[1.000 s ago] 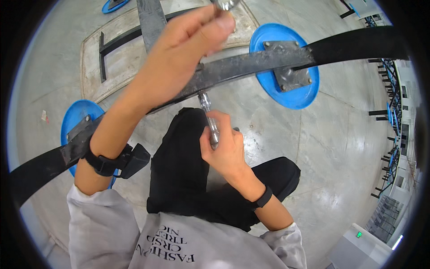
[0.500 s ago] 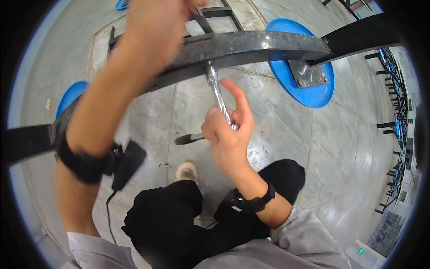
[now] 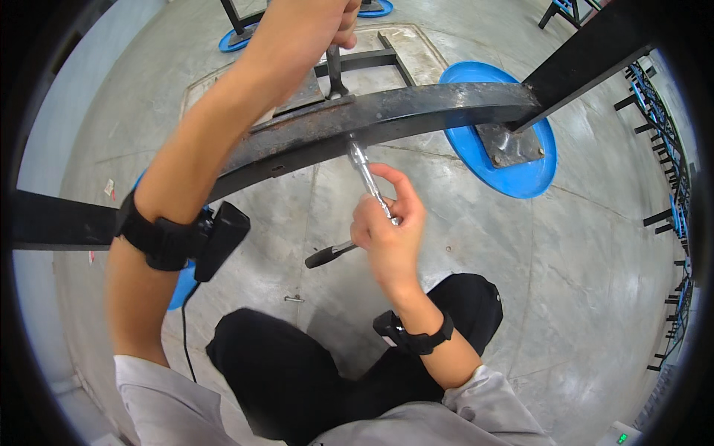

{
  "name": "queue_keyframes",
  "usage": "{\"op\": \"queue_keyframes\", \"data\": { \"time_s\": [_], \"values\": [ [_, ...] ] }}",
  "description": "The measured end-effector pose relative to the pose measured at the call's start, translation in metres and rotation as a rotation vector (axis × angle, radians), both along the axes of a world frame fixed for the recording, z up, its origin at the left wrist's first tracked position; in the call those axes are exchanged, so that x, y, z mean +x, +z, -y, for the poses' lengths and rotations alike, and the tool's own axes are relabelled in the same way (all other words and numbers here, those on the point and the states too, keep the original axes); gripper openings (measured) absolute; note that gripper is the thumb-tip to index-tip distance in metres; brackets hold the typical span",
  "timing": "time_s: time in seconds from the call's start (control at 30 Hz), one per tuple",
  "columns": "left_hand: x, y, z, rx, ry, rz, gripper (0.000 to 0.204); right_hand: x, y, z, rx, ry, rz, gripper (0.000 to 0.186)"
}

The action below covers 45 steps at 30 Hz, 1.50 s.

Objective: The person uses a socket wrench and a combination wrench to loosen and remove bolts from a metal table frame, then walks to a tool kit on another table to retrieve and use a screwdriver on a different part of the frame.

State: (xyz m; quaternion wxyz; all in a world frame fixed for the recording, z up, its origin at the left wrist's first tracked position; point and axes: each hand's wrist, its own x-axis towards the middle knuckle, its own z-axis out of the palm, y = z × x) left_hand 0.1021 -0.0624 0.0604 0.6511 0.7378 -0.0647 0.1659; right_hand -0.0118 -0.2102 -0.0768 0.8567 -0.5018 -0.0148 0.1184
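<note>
Head view gives me the right hand [image 3: 394,230] closed around a silver socket wrench [image 3: 366,172], its tip against the near side of a black beam [image 3: 424,108] and its dark handle jutting left. Across the beam, the left hand [image 3: 316,22] curls around a metal wrench [image 3: 335,73], though the upper edge cuts off part of that grip. For me, the left forearm [image 3: 216,126] blocks the beam's left stretch and much of a blue disc [image 3: 181,288]. Another blue disc [image 3: 470,152] sits right, partly behind the beam. I see a bolt [image 3: 294,299] lying on the near floor [image 3: 476,230] and a black frame [image 3: 364,59] far off.
</note>
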Motion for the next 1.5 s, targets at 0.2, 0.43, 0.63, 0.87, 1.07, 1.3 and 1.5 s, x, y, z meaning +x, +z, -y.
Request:
{"op": "queue_keyframes", "data": {
  "time_s": [0.2, 0.43, 0.63, 0.87, 1.07, 1.3, 1.5],
  "values": [
    [-0.011, 0.016, 0.003, 0.178, -0.145, 0.026, 0.043, 0.000, 0.001, 0.001, -0.009, 0.005, 0.037, 0.033],
    [-0.003, 0.017, 0.015, 0.262, -0.224, -0.042, 0.054, 0.001, -0.003, 0.001, -0.035, -0.007, 0.060, 0.034],
    [0.026, 0.025, 0.026, 0.310, -0.243, -0.191, 0.050, 0.000, -0.001, 0.001, 0.002, 0.006, 0.029, 0.034],
    [0.034, 0.025, 0.033, 0.130, -0.154, -0.135, 0.028, 0.002, 0.000, 0.013, -0.056, 0.112, 0.013, 0.039],
    [0.002, 0.080, 0.018, 0.324, -0.036, -0.034, 0.034, 0.017, -0.004, 0.025, -0.045, 0.293, -0.021, 0.044],
    [-0.008, 0.091, 0.036, 0.549, -0.052, -0.142, 0.034, 0.051, -0.014, 0.049, -0.388, 0.360, 0.259, 0.033],
    [0.044, 0.056, 0.010, 0.658, -0.221, -0.092, 0.030, 0.059, -0.006, 0.058, -0.490, 0.393, 0.300, 0.032]
  ]
}}
